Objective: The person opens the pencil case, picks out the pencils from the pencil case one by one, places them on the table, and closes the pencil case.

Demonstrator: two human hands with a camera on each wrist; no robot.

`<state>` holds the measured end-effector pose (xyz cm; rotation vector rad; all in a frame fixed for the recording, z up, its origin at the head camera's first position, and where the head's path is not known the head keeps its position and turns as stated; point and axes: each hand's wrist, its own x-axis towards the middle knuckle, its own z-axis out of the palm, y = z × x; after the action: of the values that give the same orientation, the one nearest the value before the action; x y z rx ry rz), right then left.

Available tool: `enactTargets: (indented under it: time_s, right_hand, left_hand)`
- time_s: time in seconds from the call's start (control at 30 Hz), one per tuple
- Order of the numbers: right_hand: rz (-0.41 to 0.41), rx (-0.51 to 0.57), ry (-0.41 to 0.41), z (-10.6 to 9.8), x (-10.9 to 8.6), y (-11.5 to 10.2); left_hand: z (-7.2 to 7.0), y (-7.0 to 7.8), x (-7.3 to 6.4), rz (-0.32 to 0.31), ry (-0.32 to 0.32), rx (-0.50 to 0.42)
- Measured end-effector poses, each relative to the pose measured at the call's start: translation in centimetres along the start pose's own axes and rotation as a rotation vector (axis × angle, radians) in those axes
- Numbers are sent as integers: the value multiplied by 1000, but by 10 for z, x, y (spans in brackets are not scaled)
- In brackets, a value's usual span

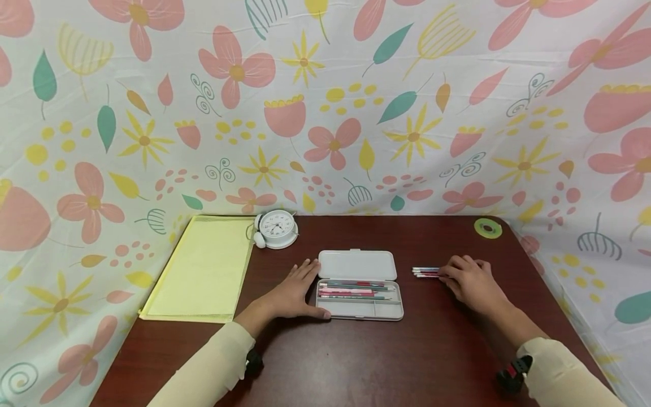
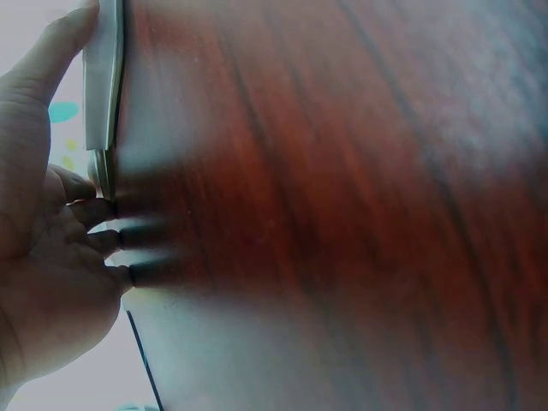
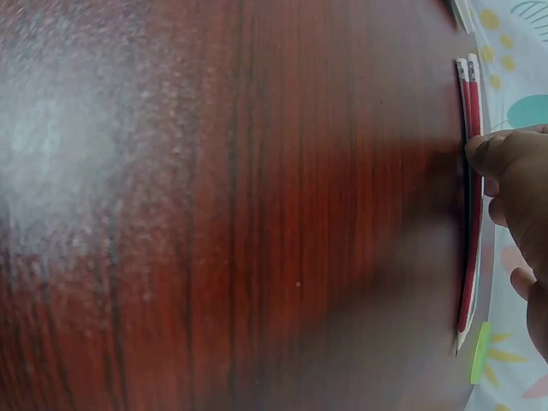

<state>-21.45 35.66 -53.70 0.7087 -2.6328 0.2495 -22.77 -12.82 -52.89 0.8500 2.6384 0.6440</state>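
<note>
An open white pencil case (image 1: pixel 389 311) lies mid-table, its lid (image 1: pixel 357 265) folded back and several pencils (image 1: pixel 351 292) in its rear compartment. My left hand (image 1: pixel 292 294) rests at the case's left side, fingers spread and straight, thumb along the front corner. In the left wrist view the thumb (image 2: pixel 60 43) touches the case's edge (image 2: pixel 103 77). To the right of the case, my right hand (image 1: pixel 473 281) pinches a small bunch of pencils (image 1: pixel 426 272) lying on the table. The right wrist view shows its thumb against a red pencil (image 3: pixel 472 214); the other fingers are partly hidden.
A yellow-edged mesh pouch (image 1: pixel 198 271) lies at the left. Beside it at the back stands a white alarm clock (image 1: pixel 277 228). A green roll of tape (image 1: pixel 487 228) lies at the back right corner. A flowered cloth (image 1: pixel 335 113) hangs behind the table (image 1: pixel 325 362).
</note>
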Motion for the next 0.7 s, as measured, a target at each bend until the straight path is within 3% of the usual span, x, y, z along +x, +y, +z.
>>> enactTargets:
  time_s: [0.43, 0.7]
  right_hand:
    - [-19, 2, 13, 3, -1, 2]
    - [-17, 8, 27, 3, -1, 2]
  left_hand:
    - [-1, 2, -1, 6, 1, -18]
    - [5, -6, 1, 32, 27, -27]
